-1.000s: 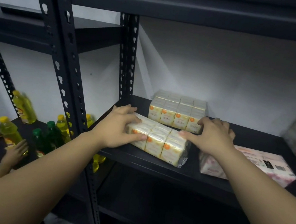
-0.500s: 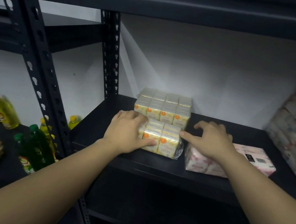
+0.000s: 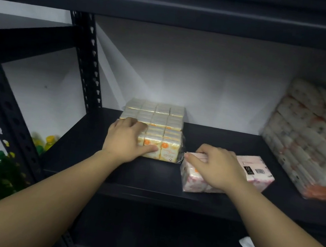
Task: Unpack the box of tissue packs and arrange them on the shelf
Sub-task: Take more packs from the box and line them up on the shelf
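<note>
Two yellow tissue packs lie on the black shelf [image 3: 80,153]. The rear yellow pack [image 3: 155,112] sits against the wall. The front yellow pack [image 3: 166,147] is pressed right up to it. My left hand [image 3: 127,139] lies flat on the front pack's left end, thumb along its front face. To the right lies a pink tissue pack [image 3: 254,172]. My right hand [image 3: 217,167] grips that pack's left end, fingers curled over its top.
A big wrapped bundle of tissue packs [image 3: 315,139] leans at the shelf's right end. Yellow and green bottles [image 3: 1,170] stand on a lower shelf to the left. A perforated black upright [image 3: 88,60] marks the left rear corner. Another shelf board hangs above.
The front yellow pack was pushed back and squared against the rear pack. My right hand left the yellow pack and took hold of the pink pack. The view shifted right.
</note>
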A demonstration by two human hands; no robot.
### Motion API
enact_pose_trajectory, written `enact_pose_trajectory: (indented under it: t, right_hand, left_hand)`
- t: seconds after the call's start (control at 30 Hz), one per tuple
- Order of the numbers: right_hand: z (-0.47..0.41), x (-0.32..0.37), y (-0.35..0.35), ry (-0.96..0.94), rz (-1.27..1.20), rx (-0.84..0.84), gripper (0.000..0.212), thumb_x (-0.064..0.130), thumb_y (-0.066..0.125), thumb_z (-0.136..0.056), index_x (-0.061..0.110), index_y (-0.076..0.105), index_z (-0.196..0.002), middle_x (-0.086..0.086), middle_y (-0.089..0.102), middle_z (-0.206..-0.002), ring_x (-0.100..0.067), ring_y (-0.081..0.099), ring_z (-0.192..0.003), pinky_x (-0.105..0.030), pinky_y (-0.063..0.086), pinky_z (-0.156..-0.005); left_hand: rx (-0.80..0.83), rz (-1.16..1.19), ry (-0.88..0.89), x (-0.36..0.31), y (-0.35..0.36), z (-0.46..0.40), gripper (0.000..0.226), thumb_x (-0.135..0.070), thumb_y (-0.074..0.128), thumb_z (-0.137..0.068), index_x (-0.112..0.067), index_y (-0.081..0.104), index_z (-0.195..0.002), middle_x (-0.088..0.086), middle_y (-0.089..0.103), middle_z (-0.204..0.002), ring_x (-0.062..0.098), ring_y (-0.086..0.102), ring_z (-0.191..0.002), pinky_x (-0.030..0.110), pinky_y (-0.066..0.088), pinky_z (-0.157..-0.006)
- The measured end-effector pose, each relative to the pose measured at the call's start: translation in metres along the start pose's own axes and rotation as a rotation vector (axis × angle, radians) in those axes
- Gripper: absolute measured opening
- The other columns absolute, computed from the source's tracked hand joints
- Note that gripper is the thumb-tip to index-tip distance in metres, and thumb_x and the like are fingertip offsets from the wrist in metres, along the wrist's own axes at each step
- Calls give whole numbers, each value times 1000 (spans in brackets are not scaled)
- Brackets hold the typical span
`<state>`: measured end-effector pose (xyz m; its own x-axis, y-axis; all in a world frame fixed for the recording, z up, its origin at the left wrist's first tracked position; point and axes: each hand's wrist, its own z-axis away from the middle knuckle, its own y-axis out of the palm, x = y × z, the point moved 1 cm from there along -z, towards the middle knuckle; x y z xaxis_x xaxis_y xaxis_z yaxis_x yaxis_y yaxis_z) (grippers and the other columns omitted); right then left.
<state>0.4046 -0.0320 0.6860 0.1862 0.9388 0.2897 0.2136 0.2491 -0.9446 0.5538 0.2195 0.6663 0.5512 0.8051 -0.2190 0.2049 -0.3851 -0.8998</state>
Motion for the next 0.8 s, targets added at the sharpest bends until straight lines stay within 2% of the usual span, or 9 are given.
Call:
enact_pose_trajectory:
  t: [0.23, 0.37, 0.47, 0.53, 0.63, 0.7, 0.8]
  right_hand:
    - [1, 1, 0, -2, -14, -30, 64, 86, 29, -79, 35, 64, -95, 13, 69, -91, -18, 61, -91, -41, 42, -95]
    - [-1, -2, -5, -30, -286, -135, 44, 69, 60, -87, 32, 72, -108, 18, 71, -105, -10, 61, -105, -37, 48, -95]
    - [2, -8, -18, -68, -327, -147, 35, 53, 70, -90, 27, 72, -114, 16, 70, -110, -6, 59, -108, -29, 45, -92]
    - [5, -22, -25, -81, -271, -124, 36, 51, 71, -91, 27, 72, -118, 16, 69, -114, -6, 56, -111, -27, 41, -92]
    - [10, -57, -34, -9, -224, -96, 41, 58, 71, -87, 33, 71, -119, 17, 69, -117, -8, 55, -115, -29, 42, -93]
    - [17, -80, -38, 17, -184, -82, 50, 66, 71, -83, 33, 72, -121, 16, 69, -118, -9, 56, -115, -30, 45, -95]
    - [30, -101, -39, -16, -156, -57, 63, 75, 61, -85, 33, 67, -131, 20, 64, -124, -8, 53, -122, -35, 44, -106]
  left_hand:
    - [30, -7, -16, -2, -1, -4, 91, -95, 50, -70, -36, 55, -139, 0, 55, -142, 26, 48, -134, 49, 32, -116]
    - [65, -37, 5, -5, -3, -3, 95, -95, 44, -72, -35, 49, -145, 4, 51, -147, 29, 41, -141, 58, 19, -124]
    - [47, 4, 72, -21, -8, 0, 94, -92, 47, -77, -32, 46, -149, 7, 48, -151, 27, 36, -145, 62, 12, -125]
    - [32, 95, 143, -40, -11, 3, 86, -82, 58, -82, -29, 50, -148, 8, 48, -152, 26, 36, -145, 55, 16, -126]
    - [47, 229, 293, -76, -13, 5, 71, -72, 63, -86, -26, 60, -140, 3, 52, -148, 20, 39, -140, 39, 33, -118]
    - [141, 296, 382, -97, -12, 4, 64, -69, 66, -86, -28, 64, -136, -1, 56, -142, 15, 43, -136, 38, 38, -114]
    - [344, 264, 498, -122, -4, 3, 72, -74, 68, -83, -31, 60, -141, -5, 59, -137, 12, 49, -129, 35, 41, -111]
